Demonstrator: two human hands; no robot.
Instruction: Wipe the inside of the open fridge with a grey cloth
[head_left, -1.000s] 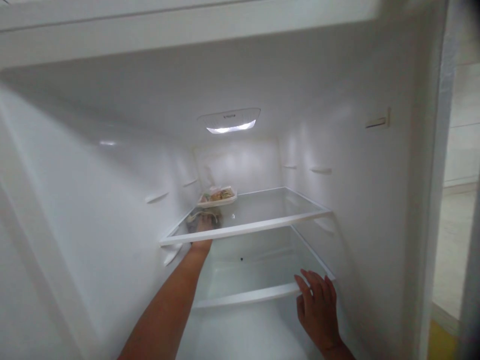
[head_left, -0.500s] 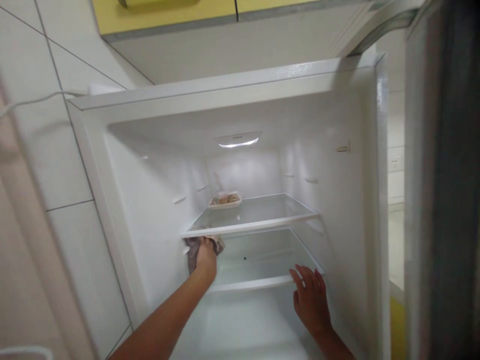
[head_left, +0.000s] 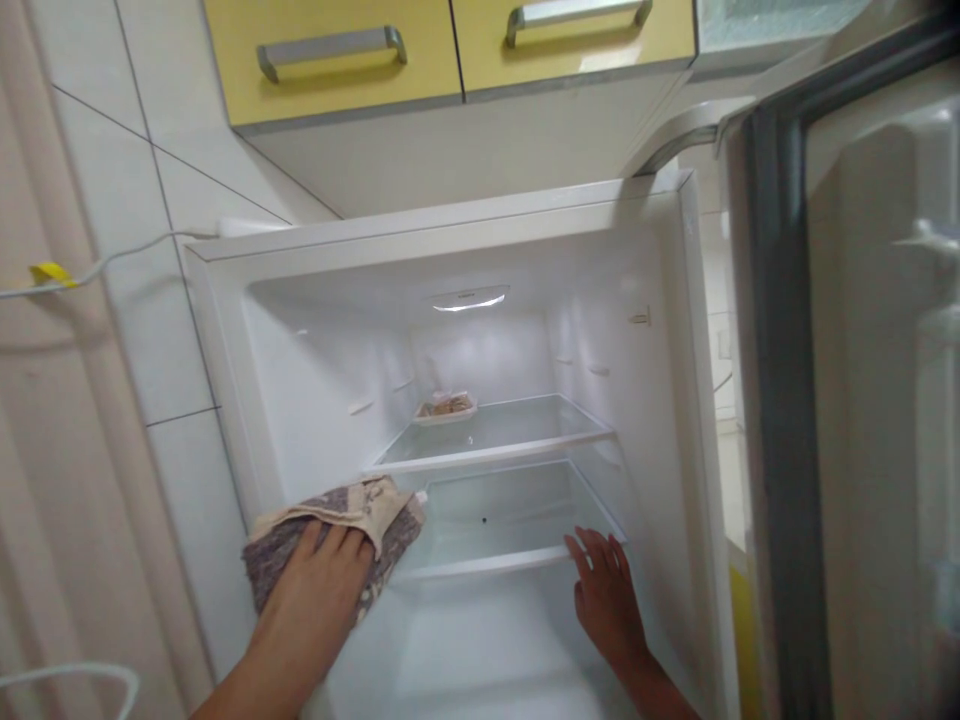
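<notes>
Fingers (head_left: 330, 552) of the bare left hand (head_left: 311, 590) clasp a folded brown-and-beige patterned cloth (head_left: 345, 503) between seven and eight o'clock, at the left side of the white refrigerator (head_left: 450, 213). Around five o'clock, the bare right hand's (head_left: 609, 605) fingers are loosely parted and lightly bent at the white-rimmed lower glass shelf's (head_left: 480, 567) front edge. One shallow white tray (head_left: 445, 418) of brownish contents sits toward ten o'clock on the white-rimmed upper glass shelf (head_left: 517, 428); the dark-gasketed door (head_left: 784, 400) stands open at three o'clock.
</notes>
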